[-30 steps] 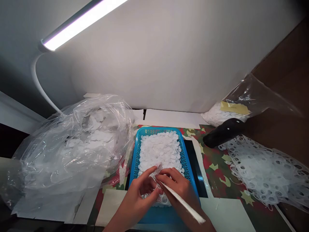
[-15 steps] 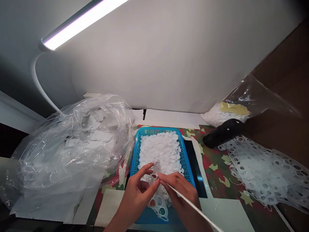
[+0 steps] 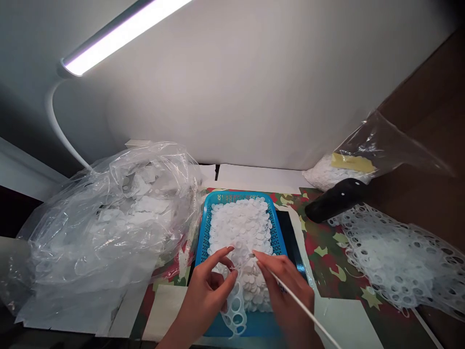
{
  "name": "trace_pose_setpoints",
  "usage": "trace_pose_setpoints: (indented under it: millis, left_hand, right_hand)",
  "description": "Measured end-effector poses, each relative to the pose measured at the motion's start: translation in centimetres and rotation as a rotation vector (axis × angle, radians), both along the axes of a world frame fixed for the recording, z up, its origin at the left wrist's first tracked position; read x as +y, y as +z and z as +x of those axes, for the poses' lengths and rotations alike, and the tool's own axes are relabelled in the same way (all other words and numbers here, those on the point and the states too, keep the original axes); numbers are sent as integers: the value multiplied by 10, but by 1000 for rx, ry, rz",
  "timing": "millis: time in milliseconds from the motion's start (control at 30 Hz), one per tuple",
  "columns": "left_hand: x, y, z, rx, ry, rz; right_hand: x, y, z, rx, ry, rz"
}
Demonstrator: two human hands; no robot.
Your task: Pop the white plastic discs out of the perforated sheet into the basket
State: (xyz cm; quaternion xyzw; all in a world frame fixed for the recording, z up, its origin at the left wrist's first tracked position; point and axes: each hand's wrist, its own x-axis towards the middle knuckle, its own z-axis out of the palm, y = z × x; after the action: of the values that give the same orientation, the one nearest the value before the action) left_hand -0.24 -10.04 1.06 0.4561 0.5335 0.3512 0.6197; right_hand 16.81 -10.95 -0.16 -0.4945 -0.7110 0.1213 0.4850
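Small white discs (image 3: 240, 220) fill a blue perforated basket (image 3: 278, 232) in the middle. Over its near part, my left hand (image 3: 209, 291) is closed on a translucent sheet with round holes (image 3: 238, 305), which hangs down past the thumb over the basket's near edge. My right hand (image 3: 286, 286) lies just to the right, its fingers pinched round a thin white stick (image 3: 301, 305). The stick's tip is near the fingertips, above the discs. Whether it touches the sheet cannot be made out.
A large clear plastic bag (image 3: 109, 228) with white scraps lies left. At right are a black object (image 3: 336, 199), a heap of holed sheets (image 3: 395, 261) and a bag of white pieces (image 3: 323, 174). A lit lamp (image 3: 123, 36) hangs above.
My right hand and the stick have moved right, away from my left thumb. The hanging end of the holed sheet has swung slightly left, uncovering more discs between the hands.
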Motion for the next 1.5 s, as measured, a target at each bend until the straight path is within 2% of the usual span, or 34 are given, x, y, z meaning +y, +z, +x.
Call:
trace_pose_setpoints:
  millis: [200, 267, 467, 767, 1067, 1200, 1367, 1500]
  left_hand:
    - [-4, -4, 1, -40, 54, -48]
    - [-4, -3, 2, -49, 69, -60]
    - [-1, 2, 2, 4, 88, -77]
    - [-1, -2, -2, 57, 42, -63]
    - [2, 0, 0, 48, 33, -33]
    - [1, -4, 1, 42, 49, 9]
    - [0, -5, 2, 10, 64, 57]
    - [0, -2, 3, -33, 63, -15]
  right_hand:
    - [4, 12, 21, 4, -205, 60]
    - [6, 14, 22, 7, -170, 3]
    - [6, 13, 12, 77, 79, -216]
    - [5, 5, 4, 100, 237, -193]
    - [6, 6, -4, 54, 225, -191]
    - [5, 7, -8, -30, 177, -122]
    - [4, -2, -14, -131, 119, -44]
    - [4, -7, -14, -174, 122, -28]
